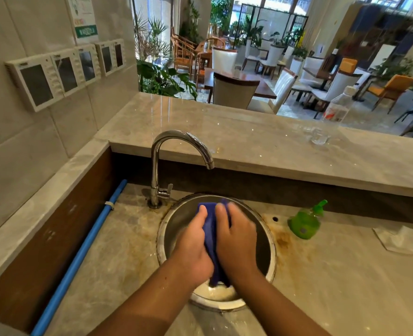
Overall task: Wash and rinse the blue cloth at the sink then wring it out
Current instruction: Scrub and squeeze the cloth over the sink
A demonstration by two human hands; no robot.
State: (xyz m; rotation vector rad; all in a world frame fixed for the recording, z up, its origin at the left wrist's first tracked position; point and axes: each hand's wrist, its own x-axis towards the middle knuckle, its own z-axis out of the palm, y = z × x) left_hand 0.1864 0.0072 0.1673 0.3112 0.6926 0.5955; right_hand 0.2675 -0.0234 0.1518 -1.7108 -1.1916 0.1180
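Note:
The blue cloth [211, 241] is bunched lengthwise between both hands, above the round steel sink [174, 219]. My left hand [192, 241] grips the cloth's left side and my right hand [237, 238] grips its right side, thumbs on top. A strip of the cloth shows between the hands, with ends poking out at the fingertips and near the wrists. The chrome tap [176, 151] curves over the sink's far edge; I see no water running from it.
A green soap pump bottle [304, 221] stands right of the sink, a white paper [404, 238] further right. On the raised marble ledge [249, 141] sit a clear glass [319, 137] and a plastic bottle [338, 105]. A blue pipe [86, 246] runs along the left wall.

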